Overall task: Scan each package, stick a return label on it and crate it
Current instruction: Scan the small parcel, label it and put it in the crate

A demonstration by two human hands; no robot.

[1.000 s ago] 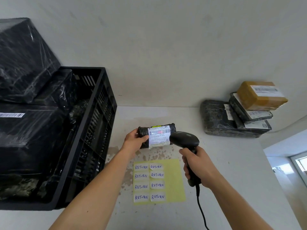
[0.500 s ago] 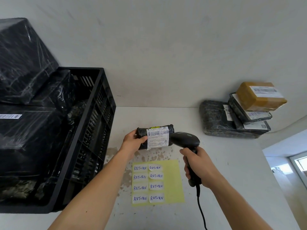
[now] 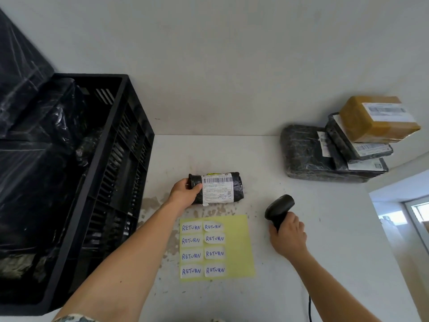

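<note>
Left hand (image 3: 184,194) grips the package (image 3: 217,191) by its left end, barcode up, on the counter (image 3: 325,228) above the label sheet (image 3: 234,247). Right hand (image 3: 289,238), fingers clenched on the scanner (image 3: 279,209), has swung it away to the right since a second ago; scanning appears finished, labelling next. Crate (image 3: 130,145) stands left.

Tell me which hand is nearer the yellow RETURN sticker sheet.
Right, narrowly. The right hand holds the scanner just beside the sheet; the left hand grips the package beyond it.
</note>
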